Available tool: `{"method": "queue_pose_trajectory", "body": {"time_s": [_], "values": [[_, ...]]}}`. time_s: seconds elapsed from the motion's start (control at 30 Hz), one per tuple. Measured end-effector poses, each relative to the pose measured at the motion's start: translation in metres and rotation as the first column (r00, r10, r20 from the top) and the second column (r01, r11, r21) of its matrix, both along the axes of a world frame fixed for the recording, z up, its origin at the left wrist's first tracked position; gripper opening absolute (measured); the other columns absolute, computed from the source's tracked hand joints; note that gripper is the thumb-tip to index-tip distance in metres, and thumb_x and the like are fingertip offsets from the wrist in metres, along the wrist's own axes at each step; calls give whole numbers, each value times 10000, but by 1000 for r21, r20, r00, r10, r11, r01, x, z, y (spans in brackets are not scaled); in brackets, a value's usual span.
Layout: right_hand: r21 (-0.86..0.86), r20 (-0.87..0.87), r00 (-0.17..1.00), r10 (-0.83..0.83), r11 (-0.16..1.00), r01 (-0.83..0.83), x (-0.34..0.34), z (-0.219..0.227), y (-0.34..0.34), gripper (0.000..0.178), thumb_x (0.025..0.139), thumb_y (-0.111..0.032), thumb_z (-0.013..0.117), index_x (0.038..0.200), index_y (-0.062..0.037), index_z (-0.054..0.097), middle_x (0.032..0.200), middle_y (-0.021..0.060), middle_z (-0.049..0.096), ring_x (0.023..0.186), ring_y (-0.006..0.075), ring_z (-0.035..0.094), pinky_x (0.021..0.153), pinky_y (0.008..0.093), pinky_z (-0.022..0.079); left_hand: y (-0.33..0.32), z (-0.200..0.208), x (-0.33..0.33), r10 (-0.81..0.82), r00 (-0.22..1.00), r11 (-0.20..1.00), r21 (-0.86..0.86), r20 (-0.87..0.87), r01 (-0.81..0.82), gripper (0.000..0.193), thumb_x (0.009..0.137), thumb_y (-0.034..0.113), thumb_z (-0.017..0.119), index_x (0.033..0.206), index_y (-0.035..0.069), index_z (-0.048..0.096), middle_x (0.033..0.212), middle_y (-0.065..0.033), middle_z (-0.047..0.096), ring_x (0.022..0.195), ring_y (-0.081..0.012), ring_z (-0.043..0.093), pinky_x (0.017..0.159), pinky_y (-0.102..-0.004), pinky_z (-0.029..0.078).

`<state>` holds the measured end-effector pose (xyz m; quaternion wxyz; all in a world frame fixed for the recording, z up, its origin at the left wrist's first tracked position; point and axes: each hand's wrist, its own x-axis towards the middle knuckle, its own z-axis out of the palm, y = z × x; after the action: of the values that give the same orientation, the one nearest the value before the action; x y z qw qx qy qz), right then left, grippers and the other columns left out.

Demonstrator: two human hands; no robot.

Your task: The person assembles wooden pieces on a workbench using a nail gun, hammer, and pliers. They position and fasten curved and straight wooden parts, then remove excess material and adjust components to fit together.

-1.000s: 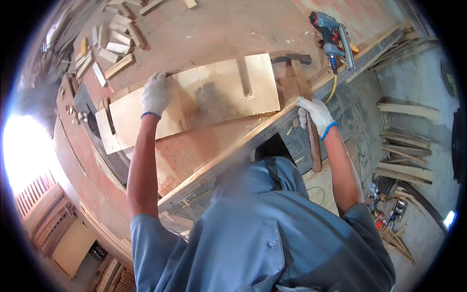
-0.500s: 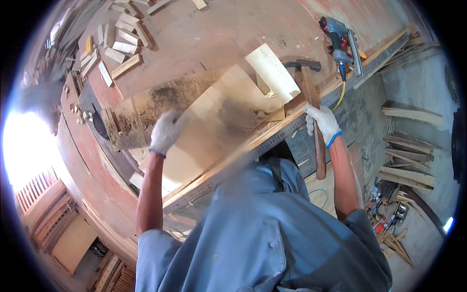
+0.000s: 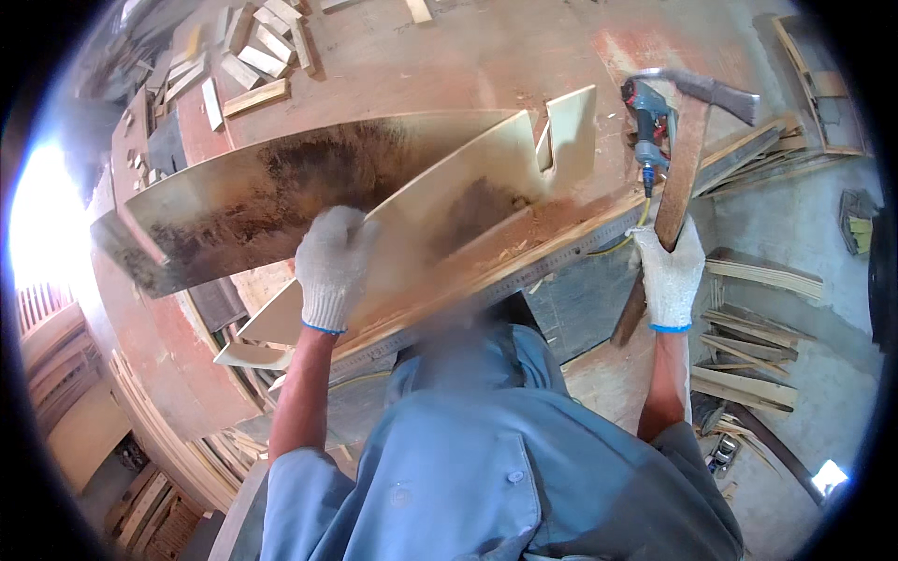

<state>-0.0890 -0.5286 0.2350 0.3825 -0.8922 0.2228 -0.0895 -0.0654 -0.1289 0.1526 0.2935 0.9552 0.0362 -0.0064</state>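
Observation:
My left hand (image 3: 332, 262), in a white glove with a blue cuff, is closed at the upper edge of a pale thin wooden board (image 3: 458, 201). The board stands tilted on the bench, with a notch at its far right end and dark stains. Behind it, and beside the left hand, a second, heavily dark-stained board (image 3: 271, 192) is also tipped up. Whether the two are joined I cannot tell. My right hand (image 3: 672, 271), gloved alike, is wrapped round the wooden handle of a hammer (image 3: 686, 154). The hammer's head points up and away, over the bench's right end.
Partly behind the hammer lies a nail gun (image 3: 645, 136) with a yellow hose. Wood offcuts (image 3: 262, 61) are scattered on the far left of the bench (image 3: 393, 79). A metal ruler (image 3: 580, 241) runs along its near edge. Wooden strips (image 3: 762, 276) jut out at the right.
The hammer has been lifted from the bench edge and swung up to the right. The boards have tipped up from lying flatter, and my left hand has moved slightly right with them.

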Motion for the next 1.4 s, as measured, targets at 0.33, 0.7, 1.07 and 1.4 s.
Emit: {"method": "queue_pose_trajectory", "body": {"time_s": [0.33,0.7,1.07,1.4], "values": [[241,-385,848,364,927,-289,2,43,30,115,882,-101,738,959,-32,687,681,-9,589,512,64,523,470,256,411,-45,6,-5,34,994,995,87,108,-44,235,901,312,751,1009,104,730,1004,-152,717,910,-388,701,769,-480,551],[166,-613,701,365,927,-337,1,64,31,131,932,-168,696,937,-49,639,680,-17,541,546,74,500,485,284,409,-61,18,-41,7,989,994,109,151,-24,122,912,188,669,955,88,725,810,-172,708,772,-371,719,678,-479,560],[81,-612,659,438,863,-498,-25,54,20,245,920,-210,689,1052,-6,657,822,128,655,812,233,639,803,410,526,-74,34,-66,-30,983,997,69,180,18,94,925,180,697,992,117,674,1034,-108,688,830,-358,708,681,-475,558],[-31,-319,798,511,836,-548,14,-66,34,321,926,-293,738,1069,-16,663,959,275,694,1003,493,663,807,511,534,-39,-3,3,5,989,1000,-21,149,-2,135,942,200,718,1031,100,695,1027,-115,694,940,-360,696,781,-439,549]]}}
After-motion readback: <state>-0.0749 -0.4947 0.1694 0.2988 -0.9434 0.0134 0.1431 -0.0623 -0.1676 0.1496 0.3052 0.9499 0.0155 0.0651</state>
